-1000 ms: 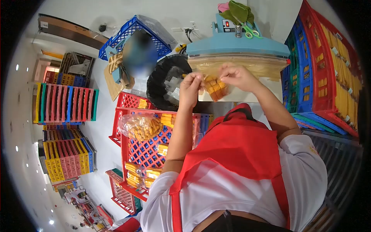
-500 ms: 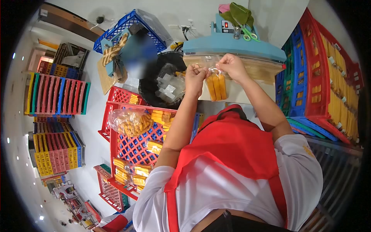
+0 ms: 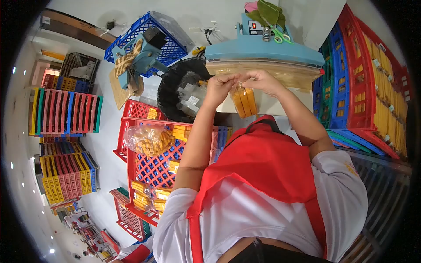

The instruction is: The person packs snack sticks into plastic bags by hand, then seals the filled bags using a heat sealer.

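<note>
A clear plastic bag of long yellow sticks hangs upright in front of the blue bag sealer. My left hand pinches the left corner of its mouth. At the right corner, my right hand is closed on the plastic with bent fingers. The fingertips of both hands nearly meet over the bag's top and partly hide it. Just behind my hands runs the sealer's tan front strip. Green-handled scissors and a green cloth rest on top of the sealer.
To the left stands a black-lined bin holding clear plastic scraps. A red crate below it carries bagged yellow sticks. Stacked crates full of yellow packs rise on the right. A blue machine stands beside a blue crate.
My hands have drawn closer together at the bag's mouth and lowered slightly, with the bag tilting a little. The blurred patch over the blue machine at the left is gone.
</note>
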Motion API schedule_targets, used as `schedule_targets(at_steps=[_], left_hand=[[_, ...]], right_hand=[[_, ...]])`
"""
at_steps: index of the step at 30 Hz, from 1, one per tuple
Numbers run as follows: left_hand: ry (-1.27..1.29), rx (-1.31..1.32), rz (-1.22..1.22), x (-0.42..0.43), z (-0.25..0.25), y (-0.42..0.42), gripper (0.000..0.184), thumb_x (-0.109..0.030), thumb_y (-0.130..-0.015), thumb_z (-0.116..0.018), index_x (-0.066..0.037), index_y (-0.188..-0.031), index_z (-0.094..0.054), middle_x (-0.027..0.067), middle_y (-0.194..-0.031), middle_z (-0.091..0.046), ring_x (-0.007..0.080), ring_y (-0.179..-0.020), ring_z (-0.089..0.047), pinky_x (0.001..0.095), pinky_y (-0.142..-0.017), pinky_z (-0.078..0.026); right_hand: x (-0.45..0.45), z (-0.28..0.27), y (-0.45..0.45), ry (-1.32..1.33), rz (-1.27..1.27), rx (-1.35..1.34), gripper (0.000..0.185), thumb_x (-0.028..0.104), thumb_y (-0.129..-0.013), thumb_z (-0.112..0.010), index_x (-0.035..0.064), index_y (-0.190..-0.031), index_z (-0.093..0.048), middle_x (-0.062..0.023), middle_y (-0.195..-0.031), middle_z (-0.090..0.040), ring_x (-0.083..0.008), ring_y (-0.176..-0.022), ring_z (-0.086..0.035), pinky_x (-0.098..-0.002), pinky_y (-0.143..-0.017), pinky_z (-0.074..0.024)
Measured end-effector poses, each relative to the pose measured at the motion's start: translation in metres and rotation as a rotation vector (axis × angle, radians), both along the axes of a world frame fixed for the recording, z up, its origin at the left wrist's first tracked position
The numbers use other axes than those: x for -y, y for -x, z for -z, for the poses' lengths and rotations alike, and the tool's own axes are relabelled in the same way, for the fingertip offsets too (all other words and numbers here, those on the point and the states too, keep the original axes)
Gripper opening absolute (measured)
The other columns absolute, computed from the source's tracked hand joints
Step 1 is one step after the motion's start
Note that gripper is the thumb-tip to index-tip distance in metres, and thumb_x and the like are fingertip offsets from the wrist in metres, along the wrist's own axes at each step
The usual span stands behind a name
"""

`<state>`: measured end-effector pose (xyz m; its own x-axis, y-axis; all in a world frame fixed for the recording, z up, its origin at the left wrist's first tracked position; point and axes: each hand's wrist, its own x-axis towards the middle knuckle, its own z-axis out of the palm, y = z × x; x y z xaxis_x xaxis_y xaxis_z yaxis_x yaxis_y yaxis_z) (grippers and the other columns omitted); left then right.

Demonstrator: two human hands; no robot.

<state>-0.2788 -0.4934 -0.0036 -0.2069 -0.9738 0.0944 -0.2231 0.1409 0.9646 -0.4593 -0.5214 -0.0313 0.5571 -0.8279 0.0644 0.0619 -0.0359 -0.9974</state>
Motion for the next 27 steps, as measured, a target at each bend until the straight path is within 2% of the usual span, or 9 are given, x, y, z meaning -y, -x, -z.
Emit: schedule_targets(at_steps=[3, 6, 9, 13, 15, 19, 21, 25, 27], left_hand=[[-0.037, 0.154, 0.052, -0.001, -0.005, 0.006, 0.023, -0.002, -0.075, -0.057, -0.004, -0.098, -0.061, 0.0039, -0.080, -0.062, 0.0061, -0.073, -0.053, 0.0206, -0.068, -0.043], [-0.080, 0.239, 0.140, 0.001, 0.005, 0.007, 0.028, -0.001, -0.074, -0.056, -0.004, -0.102, -0.059, 0.0035, -0.081, -0.062, 0.0044, -0.073, -0.052, 0.0199, -0.067, -0.043], [-0.132, 0.180, 0.120, 0.007, 0.017, 0.010, 0.032, 0.000, -0.074, -0.056, -0.004, -0.105, -0.056, 0.0033, -0.081, -0.062, 0.0041, -0.072, -0.052, 0.0197, -0.066, -0.043], [-0.067, 0.116, 0.193, 0.015, 0.023, 0.019, 0.029, 0.000, -0.075, -0.056, -0.003, -0.104, -0.057, 0.0027, -0.078, -0.061, 0.0050, -0.070, -0.053, 0.0201, -0.065, -0.044], [-0.149, -0.056, 0.285, 0.017, 0.028, 0.026, 0.020, 0.000, -0.076, -0.055, -0.001, -0.095, -0.061, 0.0027, -0.077, -0.061, 0.0070, -0.069, -0.054, 0.0208, -0.065, -0.045], [-0.196, 0.010, 0.201, 0.024, 0.034, 0.028, 0.015, -0.002, -0.077, -0.055, 0.000, -0.091, -0.061, 0.0034, -0.077, -0.061, 0.0085, -0.071, -0.056, 0.0215, -0.066, -0.045], [-0.204, 0.121, 0.178, 0.030, 0.036, 0.031, 0.016, -0.001, -0.077, -0.055, 0.002, -0.092, -0.060, 0.0033, -0.076, -0.060, 0.0093, -0.071, -0.056, 0.0219, -0.067, -0.045], [-0.230, 0.046, 0.141, 0.033, 0.044, 0.036, 0.016, -0.007, -0.079, -0.055, 0.003, -0.092, -0.059, 0.0033, -0.077, -0.060, 0.0083, -0.070, -0.055, 0.0209, -0.064, -0.045], [-0.299, -0.142, 0.068, 0.024, 0.051, 0.038, 0.025, -0.014, -0.082, -0.054, 0.003, -0.101, -0.055, 0.0044, -0.087, -0.058, 0.0085, -0.074, -0.053, 0.0203, -0.066, -0.043]], right_hand=[[0.007, 0.012, 0.009, -0.102, 0.033, -0.149, 0.017, 0.016, -0.074, -0.061, 0.0009, -0.082, -0.061, -0.0043, -0.079, -0.059, -0.0070, -0.071, -0.051, -0.0224, -0.064, -0.0404], [0.007, 0.011, 0.019, -0.184, 0.040, -0.136, 0.014, 0.014, -0.075, -0.060, 0.0020, -0.082, -0.061, -0.0021, -0.078, -0.059, -0.0076, -0.068, -0.051, -0.0210, -0.063, -0.0393], [-0.005, 0.005, 0.016, -0.196, 0.062, -0.001, 0.012, 0.014, -0.075, -0.060, 0.0023, -0.076, -0.061, -0.0014, -0.072, -0.058, -0.0072, -0.067, -0.050, -0.0210, -0.062, -0.0388], [0.003, 0.018, 0.028, -0.167, 0.083, -0.105, 0.012, 0.014, -0.075, -0.060, 0.0027, -0.077, -0.061, -0.0009, -0.073, -0.058, -0.0065, -0.066, -0.050, -0.0201, -0.061, -0.0382], [0.003, 0.018, 0.034, -0.204, 0.099, -0.162, 0.014, 0.015, -0.076, -0.060, 0.0027, -0.080, -0.062, -0.0016, -0.075, -0.058, -0.0069, -0.070, -0.050, -0.0202, -0.065, -0.0387], [0.003, 0.031, 0.035, -0.258, 0.123, -0.115, 0.014, 0.016, -0.077, -0.059, 0.0026, -0.079, -0.062, -0.0011, -0.076, -0.058, -0.0066, -0.069, -0.050, -0.0199, -0.065, -0.0385], [0.001, 0.036, 0.036, -0.204, 0.249, -0.057, 0.019, 0.017, -0.077, -0.058, -0.0013, -0.083, -0.062, -0.0026, -0.076, -0.059, -0.0094, -0.069, -0.052, -0.0224, -0.063, -0.0409], [-0.001, 0.045, 0.035, -0.033, 0.359, -0.061, 0.018, 0.018, -0.079, -0.057, 0.0005, -0.081, -0.061, -0.0008, -0.072, -0.057, -0.0090, -0.067, -0.052, -0.0221, -0.061, -0.0410], [-0.004, 0.044, 0.032, -0.527, 0.466, 0.176, 0.016, 0.019, -0.079, -0.056, 0.0028, -0.078, -0.059, -0.0007, -0.067, -0.055, -0.0087, -0.061, -0.051, -0.0213, -0.055, -0.0402]])
